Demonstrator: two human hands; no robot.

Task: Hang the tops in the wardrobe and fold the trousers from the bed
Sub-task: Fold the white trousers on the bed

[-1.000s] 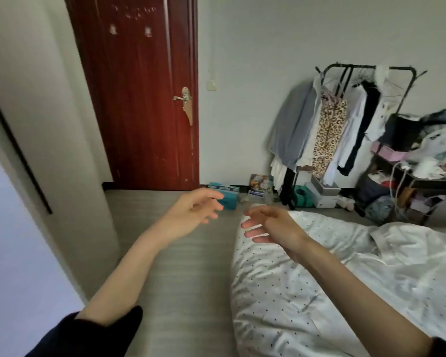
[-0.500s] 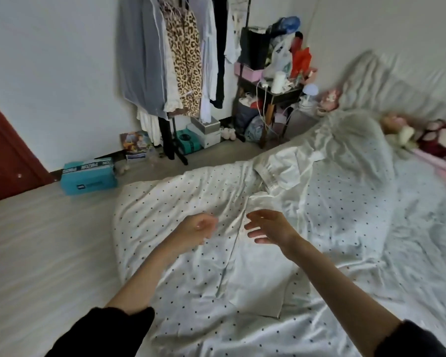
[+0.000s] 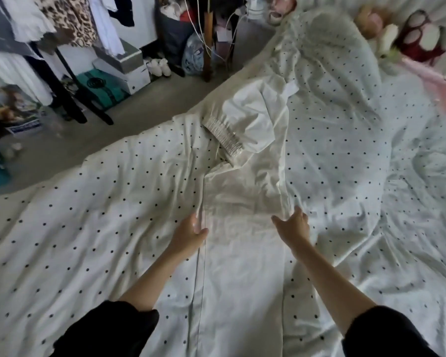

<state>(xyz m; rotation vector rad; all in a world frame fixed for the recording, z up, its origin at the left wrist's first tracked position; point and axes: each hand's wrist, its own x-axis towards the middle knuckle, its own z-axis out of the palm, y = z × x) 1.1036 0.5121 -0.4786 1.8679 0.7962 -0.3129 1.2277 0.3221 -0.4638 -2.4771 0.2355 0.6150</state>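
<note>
A person in dark sleeves is leaning over a bed (image 3: 88,228) covered by a white duvet with small dark dots, reaching for a pair of white trousers (image 3: 242,202) that are lying lengthwise down the middle of it, the gathered waistband (image 3: 223,136) pointing toward 12 o'clock and the legs running back toward 6 o'clock. At 10 o'clock, beyond the bed's edge, a clothes rail (image 3: 62,73) is carrying a leopard-print top (image 3: 70,19) and pale garments above boxes on the floor; at 2 o'clock, soft toys (image 3: 417,39) are sitting near the pillows.

The likely trouble from here: the trousers are nearly the same white as the duvet, so a pinch at either seam could gather the cover as well and drag it up with the garment. The upper part is also bunched and twisted near the waistband, so a fold started now would probably be coming out crooked unless the cloth is flattened first.

The left hand (image 3: 189,233) is resting at the trousers' left edge at about 7 o'clock of the garment, fingers loosely spread and touching the seam, gripping nothing that can be seen. The right hand (image 3: 292,226) is reaching the right edge at about 5 o'clock, fingers spread and extended, fingertips at the fabric but not yet closing on it
</note>
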